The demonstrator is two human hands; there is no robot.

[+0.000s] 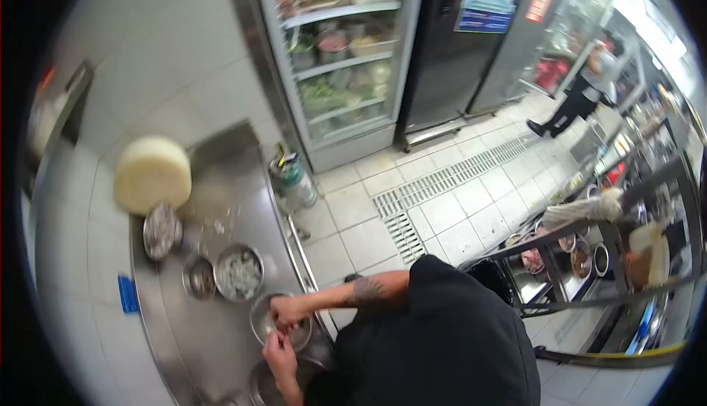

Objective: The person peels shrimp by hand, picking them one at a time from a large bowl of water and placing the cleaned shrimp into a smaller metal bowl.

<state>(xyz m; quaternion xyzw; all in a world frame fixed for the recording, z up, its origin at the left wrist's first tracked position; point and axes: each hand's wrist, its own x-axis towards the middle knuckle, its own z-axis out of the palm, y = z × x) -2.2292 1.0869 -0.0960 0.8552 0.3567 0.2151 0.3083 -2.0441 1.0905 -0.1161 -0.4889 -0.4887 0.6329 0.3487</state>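
Over a metal bowl (255,323) on the steel counter (199,347), both hands meet close together. My right hand (292,312), its tattooed forearm stretched across from the right, has its fingers closed inside the bowl's rim. Just below it, my left hand (279,354) is pinched at the near rim. Whatever the fingers hold is too small to make out. Beside this bowl stands another metal bowl (239,273) of whitish translucent pieces, then a smaller bowl (199,278) with dark contents. Part of a further bowl (266,385) shows under my left forearm.
A thick round pale block (152,175) and a container of greyish pieces (163,232) are at the wall. A green canister (296,179) stands beyond the counter edge. Fridges (346,60) line the far side. Another person (589,82) stands in the aisle. Shelving (611,244) is at right.
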